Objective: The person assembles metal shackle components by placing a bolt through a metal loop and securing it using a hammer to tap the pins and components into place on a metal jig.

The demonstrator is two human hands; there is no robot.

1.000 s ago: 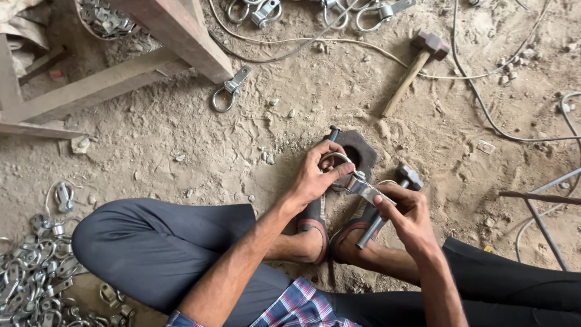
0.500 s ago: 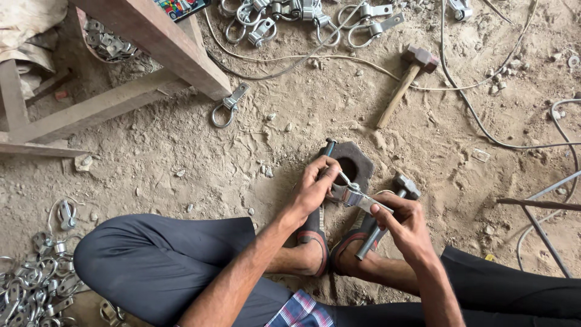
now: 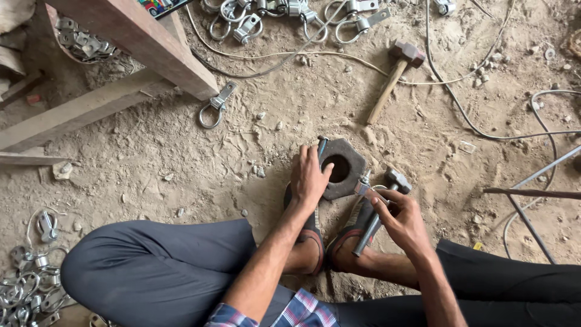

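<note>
Dirt floor [image 3: 181, 157]: two hammers [image 3: 396, 69], perhaps one nut [image 3: 342, 169].

Multicoloured printed package [image 3: 158, 6] on wooden bench, top edge, partly cut off.

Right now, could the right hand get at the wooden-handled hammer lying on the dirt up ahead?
Probably not at once. The right hand is occupied with a small metal piece, and a metal hammer lies under it. The wooden-handled hammer lies well beyond the hexagonal block, though bare dirt leaves the path open.
</note>
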